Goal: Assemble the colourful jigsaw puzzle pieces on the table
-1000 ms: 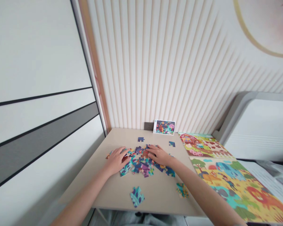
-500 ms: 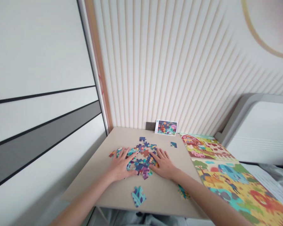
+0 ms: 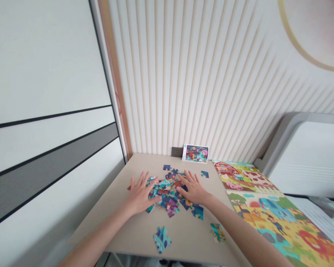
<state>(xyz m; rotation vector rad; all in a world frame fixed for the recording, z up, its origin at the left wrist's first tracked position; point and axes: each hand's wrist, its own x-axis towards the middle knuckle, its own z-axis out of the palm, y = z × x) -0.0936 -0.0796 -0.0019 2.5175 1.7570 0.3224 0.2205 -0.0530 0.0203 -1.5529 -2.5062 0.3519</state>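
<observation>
A heap of colourful jigsaw puzzle pieces (image 3: 167, 193) lies in the middle of the beige table (image 3: 119, 230). My left hand (image 3: 141, 194) is over the heap's left side, palm down with the fingers spread. On the right side, my right hand (image 3: 193, 189) is also flat and spread, covering part of the heap. Neither hand grips a piece. Single pieces lie apart: a teal piece (image 3: 161, 240) near the front edge, a green and yellow piece (image 3: 218, 233) at front right, and dark blue ones at the back left (image 3: 167, 168) and back right (image 3: 205, 174).
A picture card (image 3: 196, 153) of a puzzle leans on the ribbed wall by a socket (image 3: 177, 151). To the table's right lie a farm puzzle (image 3: 247, 176) and an animal puzzle (image 3: 281, 222). A white cabinet (image 3: 44, 178) borders the left side.
My right hand has shifted slightly up, and a dark blue piece now shows below it. Pieces in the heap have been moved about. Both hands stay spread.
</observation>
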